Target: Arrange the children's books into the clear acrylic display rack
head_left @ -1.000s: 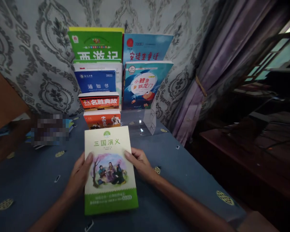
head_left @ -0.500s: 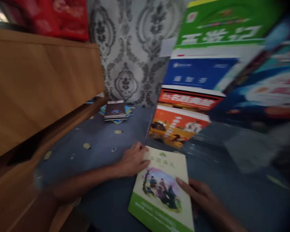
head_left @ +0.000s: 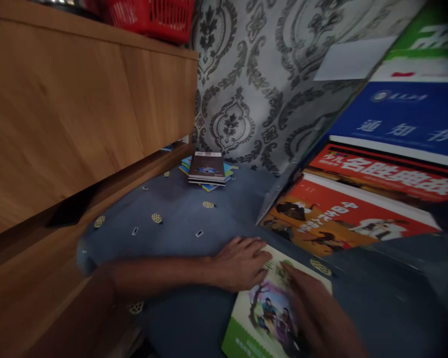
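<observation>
A book [head_left: 263, 293] with a cream and green cover and a painted group of figures lies in front of me on the blue patterned cloth, its lower end cut off by the frame. My left hand [head_left: 242, 263] holds its upper left corner, with fingers slightly bent and pressed on the cover edge. Across the right part of the cover lies my right hand [head_left: 313, 303], fingers stretched up toward the title. It hides part of the title and picture; its fingers look blurred.
A small pile of booklets [head_left: 207, 166] sits at the far end of the cloth [head_left: 179, 238]. At the right, a stand holds several tiered books, including an orange one [head_left: 321, 216] and a blue one [head_left: 403, 112]. A wooden cabinet [head_left: 89, 109] with a red basket [head_left: 153, 20] borders the left.
The view has swung right and closer to the books. My right hand has left the book's right edge and moved up over its cover. My left hand stays at the upper left corner.
</observation>
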The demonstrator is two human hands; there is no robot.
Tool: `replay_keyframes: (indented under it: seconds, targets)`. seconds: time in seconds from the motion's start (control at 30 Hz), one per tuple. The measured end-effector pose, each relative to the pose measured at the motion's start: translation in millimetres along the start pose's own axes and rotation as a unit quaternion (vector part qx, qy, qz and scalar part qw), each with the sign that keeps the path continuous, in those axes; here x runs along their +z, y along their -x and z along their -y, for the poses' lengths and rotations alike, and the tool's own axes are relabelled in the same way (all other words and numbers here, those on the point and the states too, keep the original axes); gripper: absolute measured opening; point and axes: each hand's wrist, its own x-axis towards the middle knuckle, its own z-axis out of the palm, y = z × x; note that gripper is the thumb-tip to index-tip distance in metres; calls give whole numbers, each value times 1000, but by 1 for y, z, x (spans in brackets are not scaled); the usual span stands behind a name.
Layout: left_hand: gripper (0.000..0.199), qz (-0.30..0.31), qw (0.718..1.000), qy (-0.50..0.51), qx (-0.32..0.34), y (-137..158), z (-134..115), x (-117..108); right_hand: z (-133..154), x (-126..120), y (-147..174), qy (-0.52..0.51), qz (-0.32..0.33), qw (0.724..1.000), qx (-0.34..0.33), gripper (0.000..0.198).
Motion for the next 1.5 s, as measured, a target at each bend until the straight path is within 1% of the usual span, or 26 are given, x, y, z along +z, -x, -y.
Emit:
replay_keyframes:
  seconds: [0.07,0.1,0.13,0.23,0.3,0.37,0.43,0.5,0.57,0.67,0.73,0.83,0.97,1.1,1.2,1.27,1.37,1.5]
  targets:
    - [37,-3,1000,6,1,1,0,0,16,13,-12,27,-8,997,-75,43]
    - [37,-5,1000,11,3,1,0,0,20,18,-15,47,-21,995,-85,44]
    - [37,-8,1000,17,6,1,0,1,22,20,-17,64,-19,994,-86,45]
    - [36,0,1000,29,5,0,-1,-1,18,16,-14,98,-1,993,-73,46]
    - [36,18,999,29,-9,-1,-3,-3,13,6,-9,110,13,993,-40,46]
    - [37,39,998,30,-25,-1,-4,-3,9,-6,-6,106,20,994,12,45]
    - [39,48,998,32,-36,0,-3,-3,6,-16,-3,71,20,995,66,45]
    - [38,38,998,30,-39,1,-1,0,4,-24,-2,17,21,994,107,43]
    - [38,22,999,25,-28,1,1,3,0,-30,-2,-42,2,990,138,41]
    - [38,6,1000,5,-1,0,5,4,-6,-35,-5,-111,-33,976,186,35]
    - [38,1,1000,-3,17,-4,6,3,-9,-37,-7,-132,-49,968,209,32]
    - [39,4,999,2,41,-14,3,2,-12,-38,-10,-152,-62,961,220,30]
    - [40,12,997,20,78,-34,-9,9,-14,-39,-11,-173,-63,956,227,30]
    - [40,18,990,38,134,-48,-31,21,-15,-40,-11,-183,-65,954,228,30]
    - [43,30,982,27,185,-47,-50,23,-15,-41,-11,-190,-60,953,228,31]
    - [46,43,978,2,203,-42,-61,22,-14,-42,-11,-188,-57,953,230,32]
    - [47,57,976,-26,208,-34,-70,19,-12,-45,-12,-175,-54,955,233,33]
    - [45,56,978,-32,201,-32,-74,18,-9,-48,-12,-164,-63,953,246,31]
